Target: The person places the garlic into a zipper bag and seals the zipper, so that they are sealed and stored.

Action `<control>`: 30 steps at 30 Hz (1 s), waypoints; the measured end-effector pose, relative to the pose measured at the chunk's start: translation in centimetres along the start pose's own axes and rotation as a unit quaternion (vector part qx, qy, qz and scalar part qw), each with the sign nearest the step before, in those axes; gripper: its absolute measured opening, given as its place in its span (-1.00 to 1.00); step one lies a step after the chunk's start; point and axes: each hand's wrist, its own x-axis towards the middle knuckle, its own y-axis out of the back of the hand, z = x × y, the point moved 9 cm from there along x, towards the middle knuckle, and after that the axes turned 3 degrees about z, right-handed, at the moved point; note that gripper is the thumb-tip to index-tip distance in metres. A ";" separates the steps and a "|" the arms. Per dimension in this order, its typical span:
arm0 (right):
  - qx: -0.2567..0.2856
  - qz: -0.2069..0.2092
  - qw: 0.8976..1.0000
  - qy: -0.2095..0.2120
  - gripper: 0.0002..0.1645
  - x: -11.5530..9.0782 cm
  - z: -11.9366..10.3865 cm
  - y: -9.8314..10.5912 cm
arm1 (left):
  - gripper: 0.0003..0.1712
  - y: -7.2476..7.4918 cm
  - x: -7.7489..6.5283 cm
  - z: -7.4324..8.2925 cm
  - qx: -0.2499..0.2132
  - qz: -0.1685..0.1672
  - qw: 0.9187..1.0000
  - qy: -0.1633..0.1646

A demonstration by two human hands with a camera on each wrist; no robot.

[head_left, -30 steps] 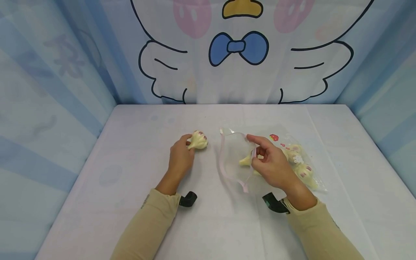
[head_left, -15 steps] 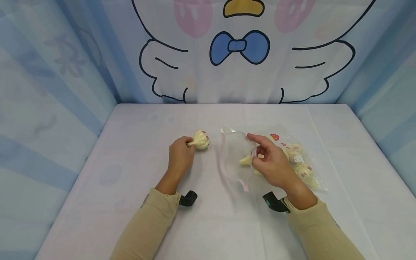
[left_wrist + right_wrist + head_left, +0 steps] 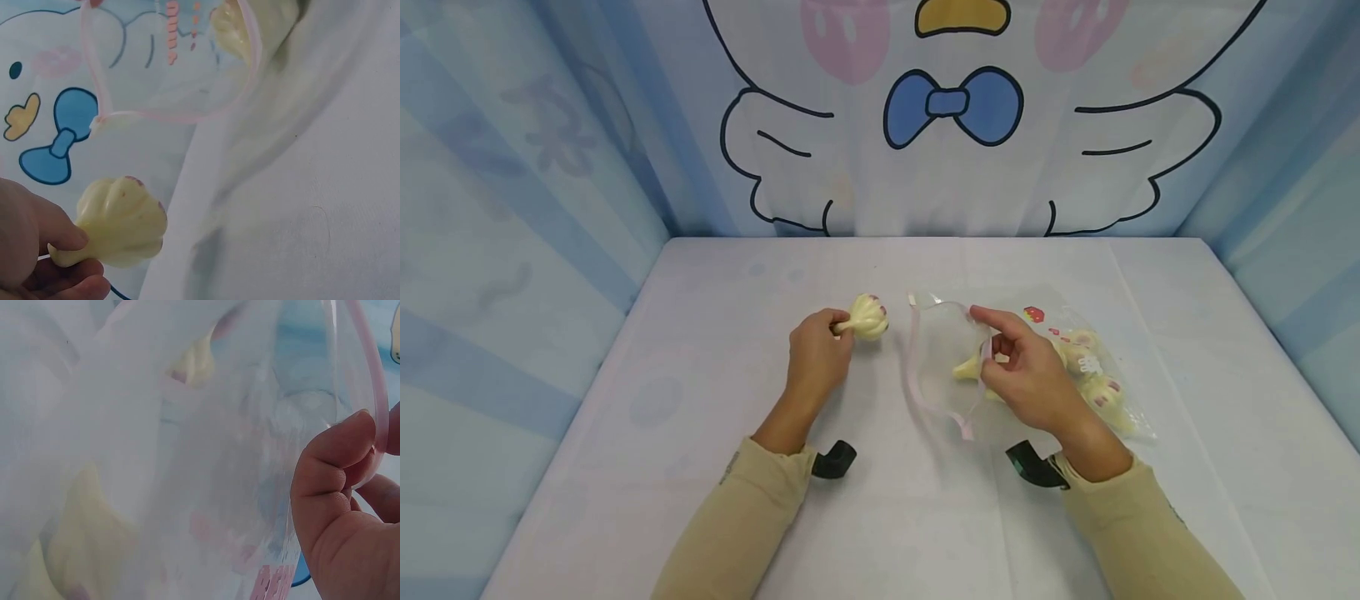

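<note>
My left hand (image 3: 818,354) pinches a pale yellow garlic bulb (image 3: 868,317) by its stem, the round end with purplish marks pointing away from the fingers. In the left wrist view the bulb (image 3: 122,222) shows between thumb and fingers, below the open mouth of a bag. That clear zip bag (image 3: 936,400) has a pink-edged mouth facing left. My right hand (image 3: 1030,379) grips the upper edge of this mouth, holding it apart. Inside the bag lie several more garlic bulbs (image 3: 1105,393), partly hidden by the right hand. The right wrist view shows the thumb pinching the pink strip (image 3: 379,394).
A white cloth covers the table (image 3: 700,517). Behind it hangs a curtain (image 3: 947,192) with a cartoon print, and blue patterned curtains (image 3: 512,292) close off the sides. Black wrist mounts (image 3: 835,460) stick out at both cuffs.
My left hand has turned and raised the garlic bulb slightly, shifting it a little right and toward the back. The right hand and the bag stay in place.
</note>
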 end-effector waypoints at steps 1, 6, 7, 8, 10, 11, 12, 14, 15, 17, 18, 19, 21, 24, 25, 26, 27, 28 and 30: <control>0.000 0.000 1.000 0.000 -0.34 0.0 0.0 0.0 | -0.75 0.1 -0.1 0.2 0.000 0.000 1.000 -0.003; 0.003 0.000 1.000 -0.001 -0.34 0.0 -0.1 0.0 | -0.74 0.6 -0.6 1.1 -0.008 0.000 1.000 -0.013; 0.002 0.000 1.000 -0.002 -0.34 0.0 0.0 0.0 | -0.74 0.7 -0.7 1.3 -0.010 -0.002 1.000 -0.015; 0.003 0.000 1.000 -0.002 -0.34 0.0 0.0 0.0 | -0.74 0.7 -0.8 1.4 -0.013 -0.003 1.000 -0.017; 0.002 0.000 1.000 -0.005 -0.33 0.0 0.0 0.0 | -0.74 0.9 -1.0 1.9 -0.015 -0.005 1.000 -0.024; 0.002 0.000 1.000 -0.006 -0.33 -0.1 0.0 0.0 | -0.74 1.0 -1.1 2.1 -0.015 -0.006 0.999 -0.027; 0.002 0.001 1.000 -0.007 -0.33 -0.1 0.0 0.0 | -0.75 1.0 -1.2 2.3 -0.015 -0.007 0.999 -0.031; 0.003 0.002 1.000 -0.008 -0.33 -0.1 0.1 0.1 | -0.75 1.2 -1.4 2.6 -0.016 -0.008 0.999 -0.038; 0.004 0.002 1.000 -0.008 -0.32 -0.1 0.1 0.1 | -0.76 1.3 -1.5 2.8 -0.017 -0.009 0.999 -0.042; 0.004 0.003 1.000 -0.007 -0.32 -0.1 0.1 0.1 | -0.76 1.5 -1.6 3.2 -0.021 -0.008 0.998 -0.052; 0.006 0.004 1.000 -0.007 -0.32 -0.1 0.1 0.1 | -0.76 1.6 -1.7 3.4 -0.023 -0.008 0.998 -0.057; 0.006 0.005 1.000 -0.006 -0.32 -0.1 0.1 0.1 | -0.76 1.6 -1.7 3.5 -0.025 -0.008 0.998 -0.060; 0.007 0.005 1.000 -0.007 -0.31 -0.1 0.1 0.1 | -0.76 1.8 -1.8 3.7 -0.027 -0.009 0.998 -0.063; 0.009 0.005 1.000 -0.007 -0.31 -0.1 0.1 0.1 | -0.76 1.8 -2.0 4.0 -0.028 -0.018 0.998 -0.061; 0.009 0.005 1.000 -0.008 -0.31 -0.1 0.1 0.1 | -0.77 1.7 -2.1 4.1 -0.029 -0.022 0.997 -0.061; 0.009 0.005 1.000 -0.008 -0.31 -0.1 0.1 0.1 | -0.77 1.7 -2.2 4.2 -0.031 -0.026 0.997 -0.063; 0.009 0.005 1.000 -0.008 -0.31 -0.1 0.1 0.1 | -0.77 1.7 -2.4 4.4 -0.034 -0.031 0.997 -0.067; 0.008 0.005 1.000 -0.009 -0.31 -0.1 0.1 0.1 | -0.77 1.7 -2.5 4.6 -0.037 -0.036 0.996 -0.072; 0.008 0.005 1.000 -0.010 -0.31 -0.1 0.1 0.1 | -0.77 1.7 -2.7 5.0 -0.042 -0.042 0.995 -0.086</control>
